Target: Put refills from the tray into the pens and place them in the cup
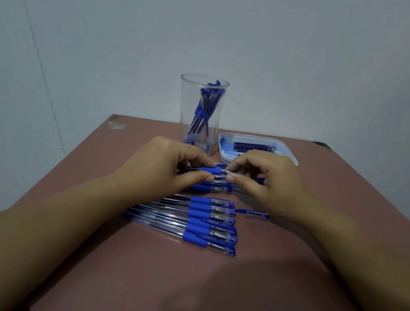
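My left hand (169, 166) pinches a clear pen (208, 170) at its blue grip, holding it level above the table. My right hand (262, 179) pinches the pen's tip end, thumb and forefinger closed on it, right beside the left fingers. Behind them stands a tall clear cup (201, 114) with several blue pens inside. To its right a white tray (290, 152) holds several dark blue refills (253, 146). A row of several capped blue pens (199, 221) lies on the table in front of my hands; more lie under them.
A loose clear pen cap (258, 215) lies right of the pen row. The brown table (183, 293) ends near the bottom of the view, and a pale wall rises behind the cup.
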